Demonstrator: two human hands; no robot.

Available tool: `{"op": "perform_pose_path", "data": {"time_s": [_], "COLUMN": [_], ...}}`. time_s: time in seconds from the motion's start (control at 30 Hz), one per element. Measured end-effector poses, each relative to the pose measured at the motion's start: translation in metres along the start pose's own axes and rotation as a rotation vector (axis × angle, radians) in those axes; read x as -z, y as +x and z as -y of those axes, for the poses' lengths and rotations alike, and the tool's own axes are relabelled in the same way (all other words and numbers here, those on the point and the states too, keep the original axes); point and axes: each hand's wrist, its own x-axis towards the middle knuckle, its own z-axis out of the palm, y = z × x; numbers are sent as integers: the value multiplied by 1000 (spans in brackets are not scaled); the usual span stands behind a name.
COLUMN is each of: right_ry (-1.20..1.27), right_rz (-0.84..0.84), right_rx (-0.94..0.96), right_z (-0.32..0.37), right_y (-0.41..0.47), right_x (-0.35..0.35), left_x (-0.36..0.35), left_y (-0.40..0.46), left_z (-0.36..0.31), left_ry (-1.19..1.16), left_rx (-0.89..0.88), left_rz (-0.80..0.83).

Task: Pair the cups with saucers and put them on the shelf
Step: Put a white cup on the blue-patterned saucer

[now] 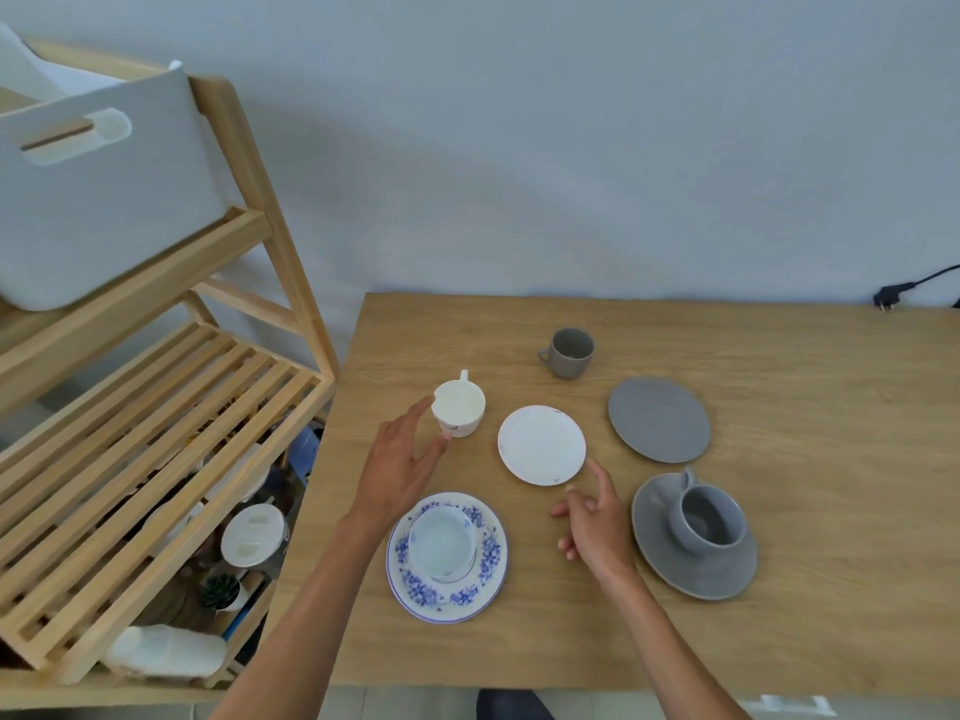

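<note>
A white cup (459, 406) stands on the table, handle pointing away. My left hand (402, 462) is spread at its left side, thumb and fingertips touching or nearly touching the cup wall. A bare white saucer (541, 445) lies just right of it. My right hand (595, 517) hovers open just below that saucer. A pale cup (442, 542) sits on a blue-flowered saucer (488, 558) near the front. A grey cup (707, 518) sits on a grey saucer (675, 558). A second grey cup (570, 352) and a bare grey saucer (658, 419) stand apart further back.
A wooden slatted shelf (171, 423) stands left of the table (831, 589); its middle tier is bare slats. A white bin (98, 200) fills the top tier, and several items lie on the bottom tier. A black plug (891, 294) lies at the back right.
</note>
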Motion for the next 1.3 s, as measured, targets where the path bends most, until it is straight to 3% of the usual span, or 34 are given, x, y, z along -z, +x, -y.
{"op": "perform_pose_path", "data": {"time_s": [0.27, 0.77, 1.3], "right_ry": [-37, -83, -50], "right_rz": [47, 175, 247], "right_rx": [-63, -18, -19], "right_z": [18, 41, 59], "right_y": [36, 72, 84], "right_x": [6, -21, -52], "left_x": [-12, -14, -39], "left_y": [36, 53, 50], "left_z": [0, -4, 1], "left_ry": [99, -70, -55], "left_rx": [79, 73, 37], "left_rz": [32, -164, -82]}}
